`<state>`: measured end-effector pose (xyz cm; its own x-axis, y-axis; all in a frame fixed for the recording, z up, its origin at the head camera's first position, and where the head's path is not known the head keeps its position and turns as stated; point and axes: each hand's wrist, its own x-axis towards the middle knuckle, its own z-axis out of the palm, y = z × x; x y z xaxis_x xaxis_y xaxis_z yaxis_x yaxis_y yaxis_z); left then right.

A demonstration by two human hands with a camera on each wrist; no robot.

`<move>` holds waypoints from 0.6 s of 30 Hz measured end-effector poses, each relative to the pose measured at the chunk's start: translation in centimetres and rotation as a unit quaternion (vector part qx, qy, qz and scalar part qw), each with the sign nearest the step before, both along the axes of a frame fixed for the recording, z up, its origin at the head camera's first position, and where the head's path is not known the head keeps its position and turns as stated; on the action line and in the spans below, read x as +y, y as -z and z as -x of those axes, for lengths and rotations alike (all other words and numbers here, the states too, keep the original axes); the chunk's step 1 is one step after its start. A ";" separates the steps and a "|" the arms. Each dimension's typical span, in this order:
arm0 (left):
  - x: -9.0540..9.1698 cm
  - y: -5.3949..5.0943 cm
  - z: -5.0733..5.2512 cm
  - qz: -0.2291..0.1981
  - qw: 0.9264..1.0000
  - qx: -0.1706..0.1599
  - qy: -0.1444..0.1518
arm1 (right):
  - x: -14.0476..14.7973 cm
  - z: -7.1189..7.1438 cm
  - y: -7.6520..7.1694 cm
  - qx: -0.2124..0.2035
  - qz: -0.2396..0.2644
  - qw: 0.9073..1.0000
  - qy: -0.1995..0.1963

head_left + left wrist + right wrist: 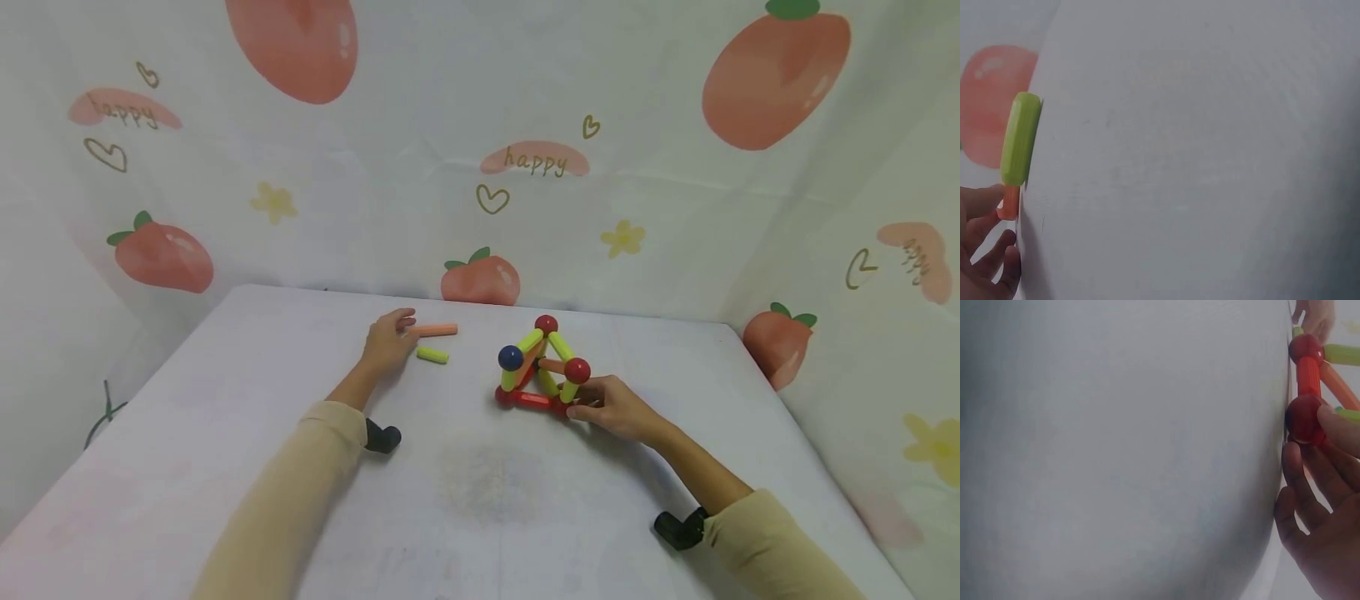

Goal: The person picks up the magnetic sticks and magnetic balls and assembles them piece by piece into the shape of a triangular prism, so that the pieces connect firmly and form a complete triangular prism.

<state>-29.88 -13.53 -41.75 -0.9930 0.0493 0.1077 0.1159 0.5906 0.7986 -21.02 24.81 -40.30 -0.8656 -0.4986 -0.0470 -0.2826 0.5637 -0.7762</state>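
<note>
At the table's far side, my left hand [386,342] has its thumb and a finger at the left end of an orange rod [438,330], seemingly pinching it. Just nearer lies a short yellow-green rod [432,355], apart from the hand. To the right stands a frame of balls and rods, with a blue ball [511,358], red balls, a red bottom rod [534,402] and yellow-green and orange rods. My right hand [618,408] holds its near right bottom ball [1302,419], thumb on the ball and fingers beside it. Part of the frame is cut off in the right wrist view.
The white table [480,533] meets a fruit-printed cloth [390,225] hanging behind and at the sides. Black wrist devices [678,530] show at both sleeve cuffs. A dark cord [108,412] is visible past the table's left edge.
</note>
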 end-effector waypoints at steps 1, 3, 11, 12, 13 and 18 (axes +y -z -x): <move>-0.1 0.1 0.0 0.009 1.000 0.002 0.002 | -0.1 0.0 0.0 0.001 0.001 1.000 0.000; -0.2 0.2 0.1 0.027 1.000 0.009 0.008 | -0.2 0.0 0.0 0.006 0.001 1.000 -0.003; 0.0 -0.1 -0.4 0.046 0.999 0.024 0.001 | -0.3 0.0 0.0 0.004 -0.001 1.000 0.000; -0.1 -0.2 -0.5 0.035 0.999 0.021 -0.001 | -0.3 0.0 0.0 0.004 -0.001 1.000 0.001; -0.2 -0.3 -0.7 0.023 1.000 0.018 -0.002 | -0.3 0.0 0.0 0.007 -0.003 1.000 -0.001; -0.9 -1.4 -1.7 -0.092 0.995 -0.026 0.013 | -0.1 0.1 0.1 0.014 -0.004 1.000 -0.007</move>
